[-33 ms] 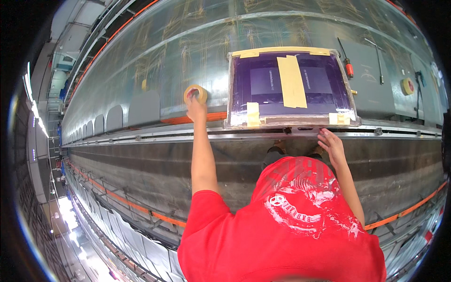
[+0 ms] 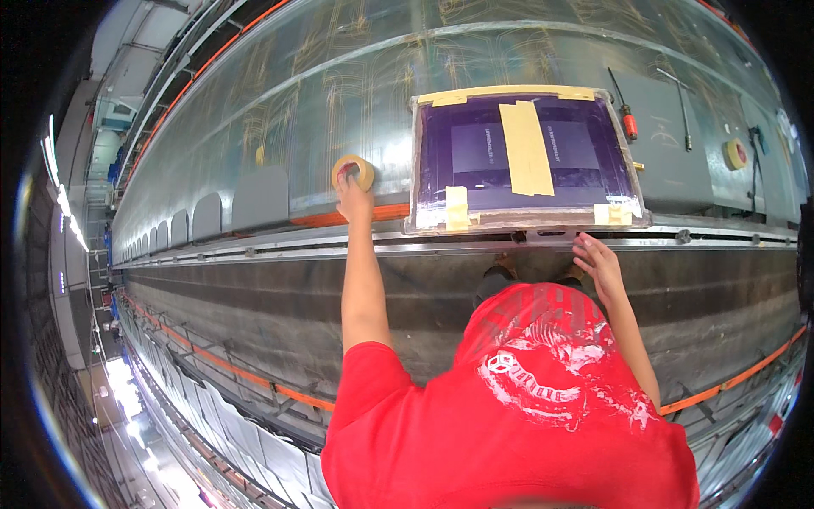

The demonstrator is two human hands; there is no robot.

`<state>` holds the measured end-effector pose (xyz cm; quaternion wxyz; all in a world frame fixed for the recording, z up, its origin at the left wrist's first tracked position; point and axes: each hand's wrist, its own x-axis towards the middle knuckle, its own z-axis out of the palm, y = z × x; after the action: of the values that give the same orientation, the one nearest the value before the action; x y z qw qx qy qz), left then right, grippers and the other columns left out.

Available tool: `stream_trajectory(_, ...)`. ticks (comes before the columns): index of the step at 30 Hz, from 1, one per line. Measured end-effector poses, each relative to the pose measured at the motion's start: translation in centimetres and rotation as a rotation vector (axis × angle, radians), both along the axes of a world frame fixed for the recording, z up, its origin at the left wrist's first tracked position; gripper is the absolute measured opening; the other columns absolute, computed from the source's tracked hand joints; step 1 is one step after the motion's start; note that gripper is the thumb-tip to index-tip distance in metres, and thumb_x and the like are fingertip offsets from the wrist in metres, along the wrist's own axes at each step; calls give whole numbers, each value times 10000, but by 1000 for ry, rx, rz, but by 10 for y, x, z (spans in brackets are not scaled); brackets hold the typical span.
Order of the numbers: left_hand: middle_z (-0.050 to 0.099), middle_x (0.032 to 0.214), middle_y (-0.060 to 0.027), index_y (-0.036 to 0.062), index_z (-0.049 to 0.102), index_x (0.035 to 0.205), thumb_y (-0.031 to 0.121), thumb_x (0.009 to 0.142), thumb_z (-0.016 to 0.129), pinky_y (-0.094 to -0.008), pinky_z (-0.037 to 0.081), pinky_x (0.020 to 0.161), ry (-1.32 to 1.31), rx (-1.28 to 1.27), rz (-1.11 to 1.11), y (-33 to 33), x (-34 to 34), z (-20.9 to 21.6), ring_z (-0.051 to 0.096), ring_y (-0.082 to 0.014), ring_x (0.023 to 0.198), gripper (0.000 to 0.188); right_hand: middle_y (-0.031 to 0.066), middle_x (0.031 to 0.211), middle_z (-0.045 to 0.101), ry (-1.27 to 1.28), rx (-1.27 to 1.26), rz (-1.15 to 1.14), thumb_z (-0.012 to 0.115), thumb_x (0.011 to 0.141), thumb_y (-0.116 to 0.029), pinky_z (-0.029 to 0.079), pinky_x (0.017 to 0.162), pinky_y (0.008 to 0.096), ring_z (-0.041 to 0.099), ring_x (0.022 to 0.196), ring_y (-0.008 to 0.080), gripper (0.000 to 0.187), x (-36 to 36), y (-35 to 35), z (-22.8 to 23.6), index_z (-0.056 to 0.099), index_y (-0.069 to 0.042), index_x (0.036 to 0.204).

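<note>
My left hand (image 2: pixel 354 202) reaches out over the table. Its fingers are at the core of a roll of yellow masking tape (image 2: pixel 365 173), gripping it where it lies on the glass-like surface. To the right of it rests a framed purple panel (image 2: pixel 581 180), with a wide strip of yellow tape (image 2: pixel 527 153) down its middle and shorter pieces along its edges. At the metal rail (image 2: pixel 670 241) below the panel's lower right corner is my right hand (image 2: pixel 604 265), fingers stretched out, seemingly holding nothing; its fingertips are near or against the rail.
Right of the panel, a red-handled screwdriver (image 2: pixel 629 123) and a T-handle wrench (image 2: pixel 685 114) lie on a grey sheet (image 2: pixel 670 178). Farther right sits a second tape roll (image 2: pixel 735 154). Along the near edge at left stand several grey rounded plates (image 2: pixel 261 195). An orange rail (image 2: pixel 288 392) runs behind me.
</note>
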<state>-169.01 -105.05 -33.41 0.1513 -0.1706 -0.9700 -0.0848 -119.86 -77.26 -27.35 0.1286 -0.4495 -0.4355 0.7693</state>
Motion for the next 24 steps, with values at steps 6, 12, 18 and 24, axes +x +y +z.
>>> stream_trajectory(6,666,1221,-131,51,661,1116,313,878,682,-477,471,906,-187,-275,-345,-5,-36,25,575,-326,1199,354,119,1160,696,-96,104,420,593,997,-275,493,937,304,643,1077,174,385,-6,-12,39,644,18,1242)
stream_trajectory(12,711,970,-149,-6,628,1116,336,941,661,-393,513,842,-389,550,-353,-17,76,128,673,-280,948,386,107,1180,691,66,212,670,623,980,-186,483,979,305,645,1088,182,361,-44,-25,109,620,6,1285)
stream_trajectory(18,718,1003,-166,-10,624,1139,286,949,670,-348,552,738,-914,634,-386,6,248,189,718,-229,859,355,181,1351,566,244,334,794,650,955,-239,485,995,357,591,1195,249,483,-97,-50,127,549,-10,1368)
stream_trajectory(24,682,855,-233,17,605,1054,385,906,680,-483,516,717,-715,397,-563,26,310,168,660,-429,827,404,177,1287,582,88,616,1002,700,887,-129,484,980,330,593,1170,260,505,-98,-56,110,556,10,1351)
